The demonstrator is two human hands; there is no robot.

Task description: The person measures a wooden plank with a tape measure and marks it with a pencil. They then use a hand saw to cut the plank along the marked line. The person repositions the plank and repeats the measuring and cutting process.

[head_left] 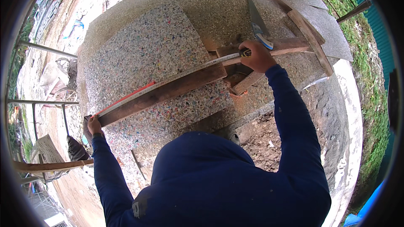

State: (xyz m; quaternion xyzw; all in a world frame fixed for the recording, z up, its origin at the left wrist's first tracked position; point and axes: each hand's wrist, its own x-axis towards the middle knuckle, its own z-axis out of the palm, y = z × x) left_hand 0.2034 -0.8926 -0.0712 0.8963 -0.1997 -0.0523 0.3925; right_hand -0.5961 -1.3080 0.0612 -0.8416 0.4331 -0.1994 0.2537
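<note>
A tape measure (pixel 245 53) with a dark and yellow case is gripped in my right hand (pixel 259 57). Its pale blade (pixel 185 72) stretches left along the upper edge of a long dark wooden board (pixel 168 93). My left hand (pixel 94 125) is closed at the board's far left end, where fingers pinch the blade's end; exactly how they hold it is too small to see. Along the left part of the board's edge lies a thin red strip (pixel 126 97). Just beyond my right hand rests a handsaw (pixel 257 20) with a blue and white handle.
The board lies across a speckled, multicoloured panel (pixel 143 46) on a larger grey sheet (pixel 126 2). Beneath my right hand are short timber pieces (pixel 248 83) around a dark gap. More planks (pixel 310 38) cross at the right. Rough soil (pixel 265 143) lies near me; metal rails (pixel 46 101) stand left.
</note>
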